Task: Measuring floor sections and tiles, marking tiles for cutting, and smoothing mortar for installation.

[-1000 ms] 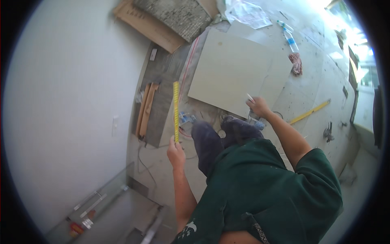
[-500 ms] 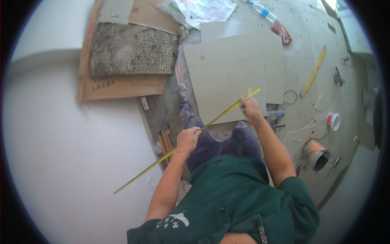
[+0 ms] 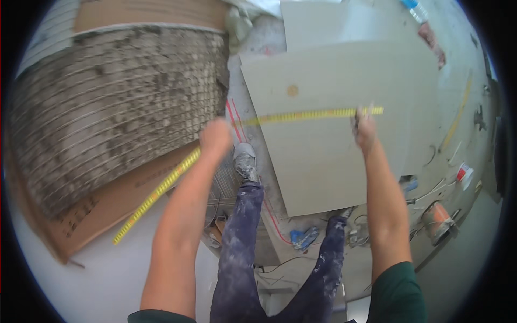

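My left hand [image 3: 215,134], blurred, is closed on a yellow tape measure [image 3: 301,116] and is held over the right edge of a mortar-caked mesh sheet [image 3: 134,107]. A bent length of tape hangs from it down to the lower left. My right hand [image 3: 364,129] grips the tape near its right end, along with something slim and pale. Between the hands the tape runs sideways above a large pale board [image 3: 334,161]. Red lines [image 3: 231,110] mark the floor beside the board's left edge.
Cardboard [image 3: 107,207] lies under the mesh sheet. My dusty legs and shoes stand below. At right are a bottle [image 3: 414,11], pink gloves [image 3: 431,40], a yellow level [image 3: 458,118], a white cup [image 3: 464,175] and a bucket [image 3: 436,220]. A white wall [image 3: 91,274] is at lower left.
Both arms have reached forward and up over the board. The tape, first upright, then diagonal, is now level between my hands with its left part bent down. The view has shifted toward the mesh sheet.
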`<state>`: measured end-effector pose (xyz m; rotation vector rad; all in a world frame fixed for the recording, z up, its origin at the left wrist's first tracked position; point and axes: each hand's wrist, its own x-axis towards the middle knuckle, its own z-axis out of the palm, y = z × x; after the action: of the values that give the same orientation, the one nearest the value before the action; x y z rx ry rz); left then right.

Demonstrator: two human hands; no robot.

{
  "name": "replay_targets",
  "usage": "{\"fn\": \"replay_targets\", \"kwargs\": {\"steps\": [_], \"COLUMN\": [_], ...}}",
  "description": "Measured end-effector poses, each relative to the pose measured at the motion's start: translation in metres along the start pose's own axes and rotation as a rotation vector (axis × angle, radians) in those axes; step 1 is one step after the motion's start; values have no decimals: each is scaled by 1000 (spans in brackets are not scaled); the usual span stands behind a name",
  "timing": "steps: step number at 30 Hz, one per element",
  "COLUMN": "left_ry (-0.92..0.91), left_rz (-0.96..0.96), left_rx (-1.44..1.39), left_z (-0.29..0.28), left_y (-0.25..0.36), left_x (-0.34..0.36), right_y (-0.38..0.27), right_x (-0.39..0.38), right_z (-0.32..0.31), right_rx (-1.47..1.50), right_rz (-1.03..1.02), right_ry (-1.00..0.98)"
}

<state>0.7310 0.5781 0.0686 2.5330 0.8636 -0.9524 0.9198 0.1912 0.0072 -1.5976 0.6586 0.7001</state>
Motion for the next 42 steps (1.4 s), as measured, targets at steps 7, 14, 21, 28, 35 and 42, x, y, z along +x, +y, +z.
{"fn": "replay_targets", "kwargs": {"steps": [7,14,21,28,35,42], "left_ry": [65,-15,-58,-21,-36,12], "left_rz": [29,-12,94,117,104,15], "left_rx": [110,106,8,-127,-257,-261], "left_z": [30,52,59,64,69,69], "left_y": [-2,6,0,0,-4,3], "left_x": [178,200,221,226,231,230], "right_y": [-12,-11,-19,-7,-7,-21], "right_x": [156,177,169,192,189,167], "right_z": [86,81,104,97,104,121], "right_rx": [-163,-213,-216,-170,-181,-187], "right_rz": [-66,-6,10,-3,23,85], "right_ry": [54,108,170,134,87,135]}}
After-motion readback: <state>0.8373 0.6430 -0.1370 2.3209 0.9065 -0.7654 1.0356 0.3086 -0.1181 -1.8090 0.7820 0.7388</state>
